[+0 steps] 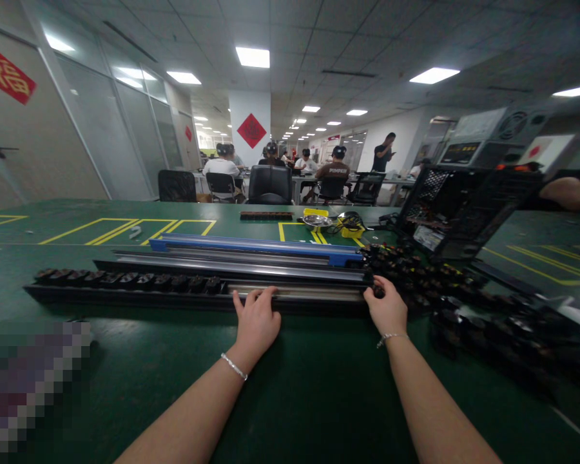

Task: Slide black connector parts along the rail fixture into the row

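Observation:
A long black rail (125, 293) lies across the green table (319, 399), with a row of small black parts (125, 279) seated along its left half. My left hand (256, 322) rests on the rail's bare middle stretch, fingers stretched over its edge. My right hand (386, 308) is at the rail's right end, fingers curled on a small black part (377, 291) beside a heap of the same black parts (444, 290).
More metal rails (232, 264) and a blue one (251, 245) lie behind. An open computer case (464, 206) stands at the right, a metal bowl (316, 221) and yellow items farther back. Several people sit at distant desks. Another person's arm (568, 192) shows at the far right.

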### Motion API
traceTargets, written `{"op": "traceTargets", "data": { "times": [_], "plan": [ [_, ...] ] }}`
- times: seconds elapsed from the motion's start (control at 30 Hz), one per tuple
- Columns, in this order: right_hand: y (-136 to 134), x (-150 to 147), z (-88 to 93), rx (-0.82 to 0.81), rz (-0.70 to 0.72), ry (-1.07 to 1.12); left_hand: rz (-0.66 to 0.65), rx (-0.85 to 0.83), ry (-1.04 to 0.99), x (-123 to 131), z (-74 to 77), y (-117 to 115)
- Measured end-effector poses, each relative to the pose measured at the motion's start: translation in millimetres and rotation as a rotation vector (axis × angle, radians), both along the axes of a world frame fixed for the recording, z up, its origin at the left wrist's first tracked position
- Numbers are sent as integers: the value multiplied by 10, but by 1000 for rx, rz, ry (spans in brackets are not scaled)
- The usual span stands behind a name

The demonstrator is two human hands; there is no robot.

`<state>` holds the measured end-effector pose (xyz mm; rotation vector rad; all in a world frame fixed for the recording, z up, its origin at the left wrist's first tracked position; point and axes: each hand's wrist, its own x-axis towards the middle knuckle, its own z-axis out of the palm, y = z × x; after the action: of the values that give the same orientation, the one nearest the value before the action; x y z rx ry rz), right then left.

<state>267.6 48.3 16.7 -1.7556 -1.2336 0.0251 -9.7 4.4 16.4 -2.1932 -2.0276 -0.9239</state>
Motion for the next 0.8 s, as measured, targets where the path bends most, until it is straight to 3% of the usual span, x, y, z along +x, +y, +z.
{"op": "traceTargets", "data": {
  "times": [0.8],
  "plan": [
    [15, 125, -28, -4, -56, 12, -1, -17, -2, -5, 15, -1]
  ]
}}
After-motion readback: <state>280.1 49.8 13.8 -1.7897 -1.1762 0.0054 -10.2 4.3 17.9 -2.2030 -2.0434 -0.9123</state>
